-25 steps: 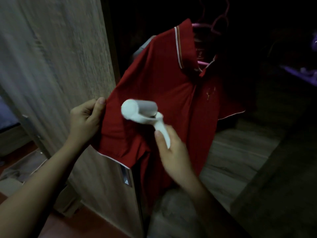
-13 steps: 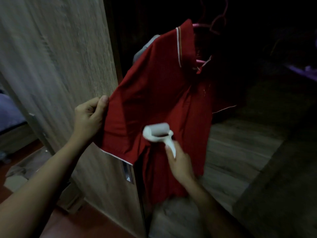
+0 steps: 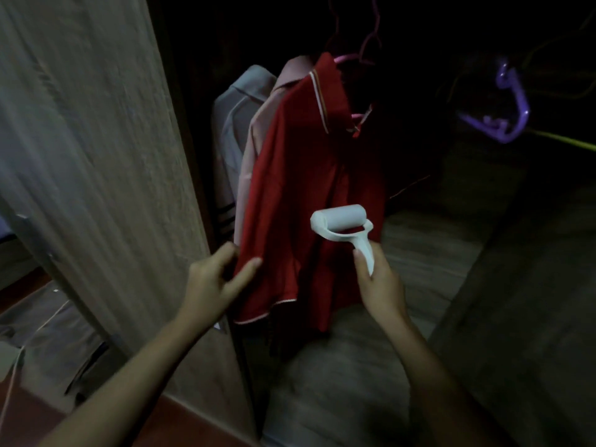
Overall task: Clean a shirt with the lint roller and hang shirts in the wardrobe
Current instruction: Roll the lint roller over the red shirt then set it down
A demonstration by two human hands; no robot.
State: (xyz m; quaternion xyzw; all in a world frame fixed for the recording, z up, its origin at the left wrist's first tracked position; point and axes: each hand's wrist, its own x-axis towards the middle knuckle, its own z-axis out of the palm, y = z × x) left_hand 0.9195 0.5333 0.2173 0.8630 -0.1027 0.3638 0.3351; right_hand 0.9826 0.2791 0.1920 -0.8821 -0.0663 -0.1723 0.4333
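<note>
A red polo shirt (image 3: 300,175) hangs on a pink hanger (image 3: 353,59) inside the dark wardrobe. My right hand (image 3: 379,282) grips the handle of a white lint roller (image 3: 338,219), whose roll sits in front of the shirt's lower right side. My left hand (image 3: 213,279) is at the shirt's left sleeve edge with fingers spread, just touching the fabric and holding nothing. Behind the red shirt hang a pink shirt (image 3: 258,140) and a grey shirt (image 3: 232,117).
The open wooden wardrobe door (image 3: 96,156) stands close on the left. A purple hanger (image 3: 503,124) hangs deep in the dark on the right. The wardrobe's wooden floor (image 3: 419,253) lies below the shirts, with a wooden side panel (image 3: 532,317) at right.
My left hand has let go of the red sleeve, and the shirt now hangs narrower. The roller moved down and right across the shirt. The pink and grey shirts have come into view.
</note>
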